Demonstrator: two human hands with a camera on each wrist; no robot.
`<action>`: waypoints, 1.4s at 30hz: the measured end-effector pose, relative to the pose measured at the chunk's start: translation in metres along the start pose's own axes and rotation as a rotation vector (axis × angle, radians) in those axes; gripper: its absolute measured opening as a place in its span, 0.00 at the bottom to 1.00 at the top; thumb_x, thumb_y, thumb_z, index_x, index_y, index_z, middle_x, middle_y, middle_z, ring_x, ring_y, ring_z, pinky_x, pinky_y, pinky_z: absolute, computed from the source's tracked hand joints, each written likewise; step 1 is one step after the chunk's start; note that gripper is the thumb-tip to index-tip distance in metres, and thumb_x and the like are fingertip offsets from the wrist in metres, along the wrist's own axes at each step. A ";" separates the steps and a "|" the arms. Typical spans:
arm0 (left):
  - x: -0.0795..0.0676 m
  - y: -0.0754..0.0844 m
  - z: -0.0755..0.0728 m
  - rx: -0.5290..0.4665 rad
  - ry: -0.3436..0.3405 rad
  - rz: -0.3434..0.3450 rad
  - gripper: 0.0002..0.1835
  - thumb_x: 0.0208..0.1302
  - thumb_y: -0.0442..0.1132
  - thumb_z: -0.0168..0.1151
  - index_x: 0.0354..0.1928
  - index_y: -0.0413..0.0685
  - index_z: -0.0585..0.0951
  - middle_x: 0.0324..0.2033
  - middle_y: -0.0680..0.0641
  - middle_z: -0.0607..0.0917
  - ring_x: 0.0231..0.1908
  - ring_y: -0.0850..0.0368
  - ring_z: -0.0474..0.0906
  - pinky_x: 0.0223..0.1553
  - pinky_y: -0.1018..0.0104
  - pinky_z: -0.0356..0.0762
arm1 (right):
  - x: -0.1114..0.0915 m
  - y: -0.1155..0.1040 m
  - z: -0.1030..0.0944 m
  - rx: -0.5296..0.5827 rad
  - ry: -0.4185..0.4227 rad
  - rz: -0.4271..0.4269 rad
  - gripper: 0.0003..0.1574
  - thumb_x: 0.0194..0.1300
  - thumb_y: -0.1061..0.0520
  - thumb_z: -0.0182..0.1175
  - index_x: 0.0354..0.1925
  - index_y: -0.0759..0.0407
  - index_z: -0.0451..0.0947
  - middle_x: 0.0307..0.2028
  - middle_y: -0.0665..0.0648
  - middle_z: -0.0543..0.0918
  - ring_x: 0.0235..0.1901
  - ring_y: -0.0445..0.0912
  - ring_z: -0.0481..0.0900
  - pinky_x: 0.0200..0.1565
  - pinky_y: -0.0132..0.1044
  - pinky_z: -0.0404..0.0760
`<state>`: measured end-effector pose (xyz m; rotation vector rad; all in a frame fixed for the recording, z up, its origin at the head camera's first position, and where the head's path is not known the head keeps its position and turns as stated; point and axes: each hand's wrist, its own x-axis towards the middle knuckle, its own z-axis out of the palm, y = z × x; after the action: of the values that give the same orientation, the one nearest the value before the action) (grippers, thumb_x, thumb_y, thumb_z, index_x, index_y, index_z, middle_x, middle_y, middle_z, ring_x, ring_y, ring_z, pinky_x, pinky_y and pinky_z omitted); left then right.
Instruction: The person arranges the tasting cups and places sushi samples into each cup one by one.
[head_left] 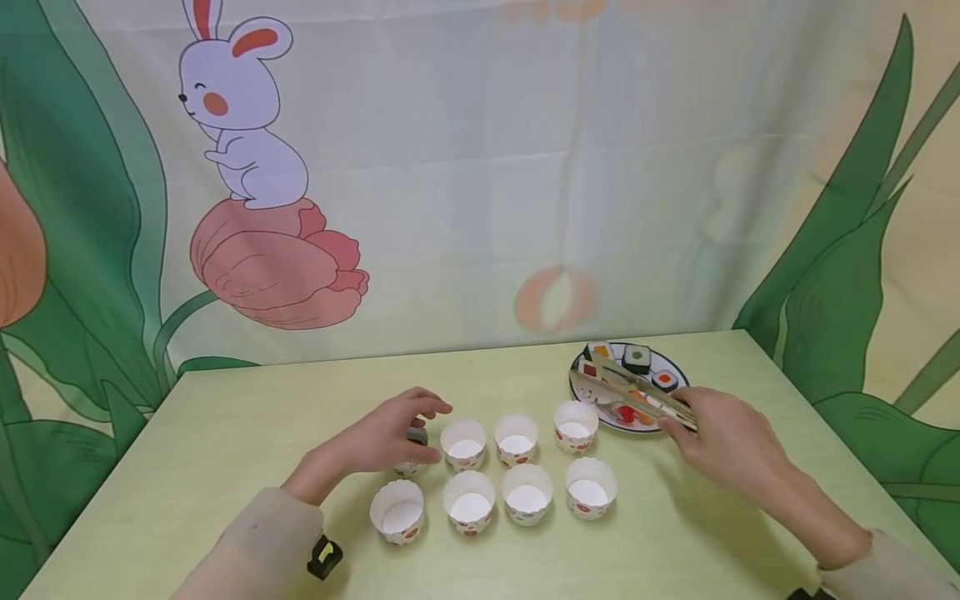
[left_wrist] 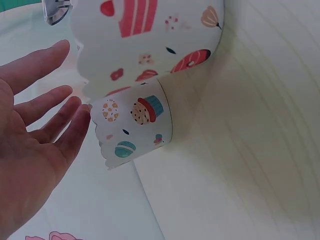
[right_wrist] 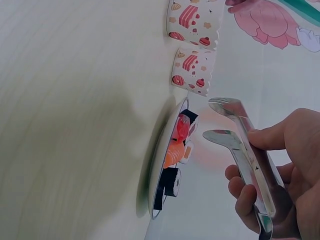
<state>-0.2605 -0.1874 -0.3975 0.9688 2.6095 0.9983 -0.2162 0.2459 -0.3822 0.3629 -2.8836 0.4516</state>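
Note:
My left hand (head_left: 390, 433), fingers loosely spread, is at the back-left paper cup (head_left: 408, 469) and partly hides it. A dark piece (head_left: 417, 436) shows in that cup's mouth. In the left wrist view, fingertips are right at the scalloped rim of a cupcake-print cup (left_wrist: 132, 125). With my right hand (head_left: 731, 433) I grip metal tongs (right_wrist: 256, 160) over the plate (right_wrist: 159, 167). Their tips are apart, with nothing between them. On the plate lie several sushi pieces, among them a dark-wrapped roll (head_left: 637, 358), an orange-topped piece (right_wrist: 174, 152) and a red piece (right_wrist: 182, 127).
Several white paper cups stand in two rows mid-table, including a front-left cup (head_left: 397, 512) and a back-right cup (head_left: 576, 427) close to the plate. Behind the pale table (head_left: 300, 400) hangs a printed curtain (head_left: 450, 208).

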 end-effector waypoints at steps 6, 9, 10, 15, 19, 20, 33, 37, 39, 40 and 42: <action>0.005 0.004 0.002 0.030 -0.035 -0.010 0.31 0.62 0.32 0.73 0.65 0.29 0.74 0.59 0.36 0.75 0.58 0.38 0.75 0.60 0.43 0.74 | -0.002 0.004 -0.004 -0.004 -0.007 0.035 0.17 0.67 0.51 0.69 0.41 0.65 0.81 0.28 0.53 0.80 0.24 0.47 0.72 0.22 0.41 0.68; 0.007 0.006 0.004 0.051 -0.043 -0.016 0.32 0.61 0.32 0.74 0.65 0.29 0.74 0.58 0.36 0.75 0.57 0.38 0.75 0.60 0.44 0.74 | -0.002 0.005 -0.004 -0.004 -0.009 0.040 0.15 0.67 0.51 0.69 0.37 0.62 0.79 0.24 0.51 0.76 0.22 0.46 0.70 0.20 0.41 0.66; 0.008 0.006 0.004 0.062 -0.044 -0.016 0.32 0.61 0.32 0.75 0.65 0.29 0.74 0.58 0.35 0.75 0.57 0.38 0.76 0.59 0.44 0.75 | -0.003 0.006 -0.005 -0.005 -0.013 0.041 0.15 0.67 0.51 0.69 0.36 0.62 0.79 0.23 0.51 0.75 0.21 0.46 0.69 0.20 0.40 0.66; 0.012 0.008 0.007 0.088 -0.047 -0.033 0.34 0.60 0.33 0.76 0.66 0.30 0.73 0.58 0.35 0.75 0.57 0.39 0.75 0.58 0.46 0.76 | -0.003 0.005 -0.004 -0.026 -0.035 0.038 0.14 0.67 0.52 0.69 0.34 0.61 0.79 0.21 0.50 0.72 0.21 0.46 0.67 0.20 0.40 0.63; 0.013 0.009 0.008 0.118 -0.046 -0.028 0.35 0.60 0.33 0.76 0.67 0.30 0.73 0.59 0.35 0.75 0.58 0.39 0.76 0.58 0.48 0.76 | -0.004 0.003 -0.004 -0.051 -0.043 0.028 0.13 0.66 0.52 0.69 0.35 0.60 0.79 0.21 0.50 0.70 0.21 0.46 0.66 0.20 0.40 0.61; 0.013 0.010 0.008 0.128 -0.046 -0.023 0.35 0.59 0.33 0.76 0.67 0.30 0.73 0.58 0.35 0.75 0.57 0.39 0.76 0.58 0.47 0.76 | -0.004 0.003 -0.004 -0.056 -0.046 0.026 0.13 0.66 0.52 0.69 0.34 0.60 0.79 0.20 0.50 0.69 0.21 0.45 0.65 0.20 0.40 0.61; 0.015 0.011 0.012 0.175 -0.051 -0.051 0.36 0.61 0.34 0.76 0.68 0.31 0.72 0.60 0.36 0.74 0.60 0.39 0.73 0.60 0.45 0.73 | -0.007 -0.003 0.005 -0.153 0.019 -0.055 0.16 0.63 0.55 0.72 0.27 0.56 0.73 0.20 0.48 0.69 0.20 0.45 0.66 0.20 0.40 0.65; 0.015 0.011 0.012 0.176 -0.055 -0.057 0.36 0.61 0.36 0.76 0.68 0.31 0.71 0.61 0.36 0.74 0.61 0.39 0.73 0.61 0.45 0.72 | -0.007 -0.004 0.004 -0.155 0.018 -0.056 0.16 0.63 0.55 0.72 0.28 0.57 0.74 0.21 0.49 0.71 0.20 0.45 0.66 0.19 0.40 0.66; 0.015 0.011 0.013 0.181 -0.057 -0.062 0.36 0.61 0.36 0.76 0.69 0.31 0.71 0.61 0.37 0.74 0.61 0.40 0.73 0.62 0.46 0.72 | -0.007 -0.005 0.003 -0.154 0.007 -0.048 0.15 0.63 0.54 0.72 0.29 0.58 0.75 0.22 0.50 0.72 0.20 0.45 0.67 0.19 0.41 0.67; 0.016 0.011 0.013 0.184 -0.056 -0.063 0.36 0.61 0.36 0.76 0.69 0.31 0.71 0.61 0.37 0.74 0.61 0.40 0.73 0.62 0.46 0.71 | -0.007 -0.006 0.002 -0.153 0.000 -0.043 0.15 0.63 0.54 0.72 0.30 0.59 0.75 0.22 0.50 0.73 0.20 0.46 0.67 0.19 0.41 0.68; 0.016 0.011 0.014 0.189 -0.052 -0.064 0.36 0.62 0.37 0.76 0.69 0.31 0.71 0.62 0.36 0.73 0.62 0.40 0.72 0.63 0.46 0.70 | -0.006 -0.006 0.001 -0.153 -0.012 -0.038 0.15 0.64 0.54 0.71 0.30 0.59 0.75 0.22 0.50 0.73 0.20 0.46 0.67 0.19 0.41 0.67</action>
<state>-0.2617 -0.1636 -0.4000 0.9301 2.7098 0.7118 -0.2088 0.2416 -0.3828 0.3946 -2.8939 0.2214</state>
